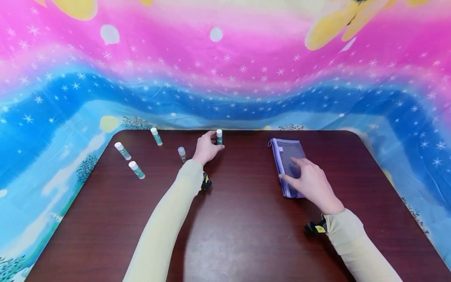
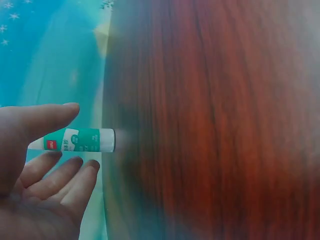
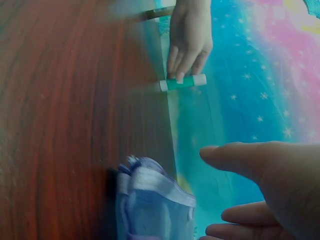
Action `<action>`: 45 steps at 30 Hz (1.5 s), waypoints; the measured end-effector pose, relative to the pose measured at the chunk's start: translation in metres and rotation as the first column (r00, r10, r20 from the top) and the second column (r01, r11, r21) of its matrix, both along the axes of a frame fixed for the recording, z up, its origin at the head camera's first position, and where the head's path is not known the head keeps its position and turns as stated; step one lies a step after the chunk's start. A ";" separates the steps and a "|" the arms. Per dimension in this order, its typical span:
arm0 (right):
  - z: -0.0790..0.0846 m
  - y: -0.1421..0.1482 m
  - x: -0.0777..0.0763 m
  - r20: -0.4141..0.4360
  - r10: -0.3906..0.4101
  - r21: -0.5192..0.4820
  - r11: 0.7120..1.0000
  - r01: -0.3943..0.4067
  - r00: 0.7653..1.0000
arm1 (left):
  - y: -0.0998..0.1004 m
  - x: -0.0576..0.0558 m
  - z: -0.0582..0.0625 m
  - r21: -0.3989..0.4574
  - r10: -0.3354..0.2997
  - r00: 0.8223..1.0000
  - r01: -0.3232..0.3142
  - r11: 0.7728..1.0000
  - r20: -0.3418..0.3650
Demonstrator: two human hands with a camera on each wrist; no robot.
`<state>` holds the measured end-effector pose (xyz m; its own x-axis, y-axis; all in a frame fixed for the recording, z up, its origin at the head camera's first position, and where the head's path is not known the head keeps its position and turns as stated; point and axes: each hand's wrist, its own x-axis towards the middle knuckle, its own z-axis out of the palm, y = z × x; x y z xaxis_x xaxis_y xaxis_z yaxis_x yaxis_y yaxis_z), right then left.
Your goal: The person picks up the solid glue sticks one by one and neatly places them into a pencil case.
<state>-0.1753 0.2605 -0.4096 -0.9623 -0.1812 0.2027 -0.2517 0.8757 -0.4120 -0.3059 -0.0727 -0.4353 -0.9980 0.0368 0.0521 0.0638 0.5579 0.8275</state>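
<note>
A green glue stick with a white cap (image 1: 219,137) stands upright at the table's far edge. My left hand (image 1: 208,148) reaches round it, thumb on one side and fingers on the other. In the left wrist view a gap shows between the thumb and the glue stick (image 2: 82,140); whether the fingers touch it I cannot tell. On the right, a purple mesh zip pouch (image 1: 287,156) lies on the table. Above its near part hovers my right hand (image 1: 313,184), thumb and fingers spread and holding nothing. The right wrist view shows that hand (image 3: 280,185) apart from the pouch (image 3: 155,205).
Three more white-capped green glue sticks (image 1: 122,150) (image 1: 136,170) (image 1: 156,136) stand on the left of the dark wood table (image 1: 239,235). A glue stick with a translucent cap (image 1: 181,154) is partly behind my left forearm. A patterned cloth (image 1: 225,86) hangs behind the table.
</note>
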 end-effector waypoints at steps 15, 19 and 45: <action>-0.018 -0.007 -0.005 0.043 -0.047 0.012 0.999 0.046 0.998 | 0.004 -0.012 -0.004 0.014 0.013 0.999 -0.013 1.000 0.029; -0.020 -0.009 -0.009 0.041 -0.047 0.011 0.999 0.047 0.998 | 0.003 -0.013 -0.004 0.022 0.013 1.000 -0.013 1.000 0.024; -0.017 0.001 -0.009 0.169 -0.061 -0.085 0.993 0.076 0.984 | 0.000 -0.012 -0.007 0.014 0.027 0.999 -0.027 1.000 0.031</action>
